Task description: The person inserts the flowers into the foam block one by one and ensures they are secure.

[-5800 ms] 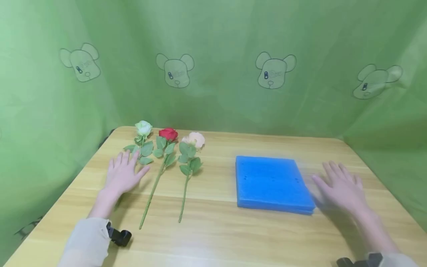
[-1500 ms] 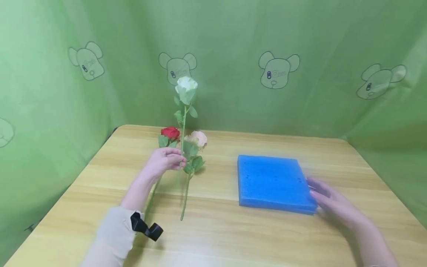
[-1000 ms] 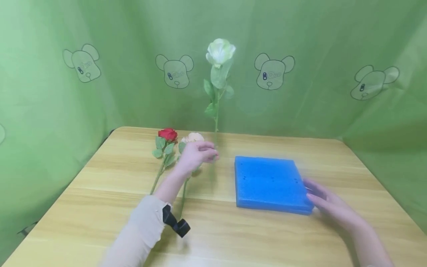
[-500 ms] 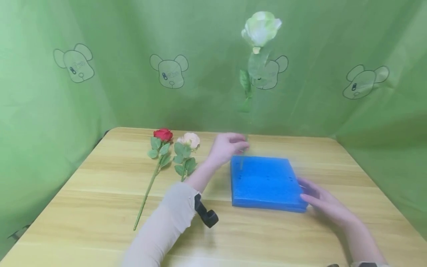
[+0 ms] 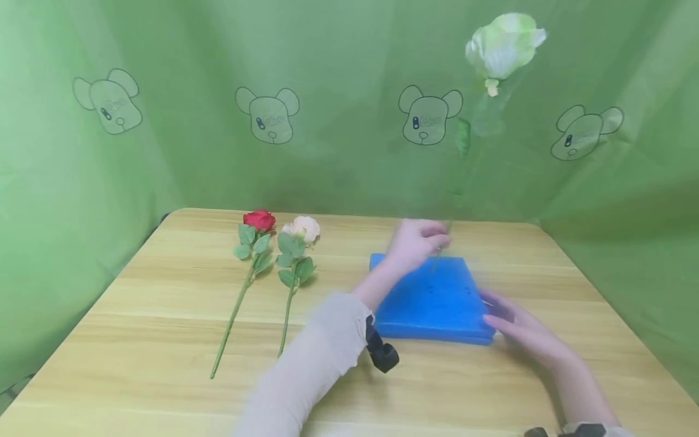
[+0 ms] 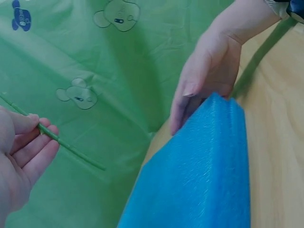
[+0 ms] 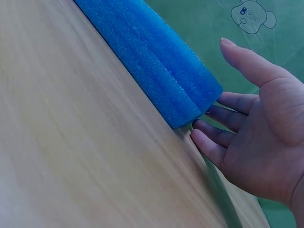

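My left hand pinches the stem of a white-green rose above the blue foam block. The flower stands high and leans right; its middle blurs into the curtain. In the left wrist view, the green stem lies between thumb and fingers, its lower end free in the air. At the block's right side, my right hand has its fingers extended and the thumb apart. The right wrist view has its fingertips at the end of the layered foam. Small dark holes show on the block's top, partly hidden by the left arm.
A red rose and a pale pink rose lie on the left of the wooden table. The left sleeve covers the pink rose's stem end. A green curtain with mouse-like heads hangs behind the table.
My left hand has picked the white-green rose up from the table's left and carried it right, over the foam. My right hand has moved in to the block's right side.
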Available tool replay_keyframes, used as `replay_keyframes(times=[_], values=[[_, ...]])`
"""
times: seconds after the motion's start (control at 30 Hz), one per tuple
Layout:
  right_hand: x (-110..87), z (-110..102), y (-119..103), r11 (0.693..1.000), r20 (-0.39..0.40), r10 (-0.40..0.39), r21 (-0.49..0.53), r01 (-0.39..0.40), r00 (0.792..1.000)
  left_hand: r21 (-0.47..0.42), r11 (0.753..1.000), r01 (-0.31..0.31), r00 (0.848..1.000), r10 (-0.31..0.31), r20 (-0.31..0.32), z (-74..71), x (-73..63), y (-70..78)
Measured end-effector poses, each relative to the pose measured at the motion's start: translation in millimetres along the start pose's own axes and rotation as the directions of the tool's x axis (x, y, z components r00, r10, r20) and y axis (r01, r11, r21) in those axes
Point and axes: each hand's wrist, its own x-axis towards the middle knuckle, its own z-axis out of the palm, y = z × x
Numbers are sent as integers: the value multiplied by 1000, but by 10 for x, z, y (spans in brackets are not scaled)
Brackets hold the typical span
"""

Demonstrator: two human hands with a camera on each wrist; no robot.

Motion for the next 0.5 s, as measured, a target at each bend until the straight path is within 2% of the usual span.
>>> replay_keyframes(times=[0.17,0.27,0.5], values=[[-3,12,-3,1000,-9,8,10,-8,1000,98,995,-35,999,33,19,206,56,-22],[-4,15,4,1000,-9,2,21,-2,1000,120,992,-37,999,36,14,322,80,-25],[-1,9,16,1000,-6,-13,19,13,1000,127,992,15,1000,-13,-12,515,111,-61]])
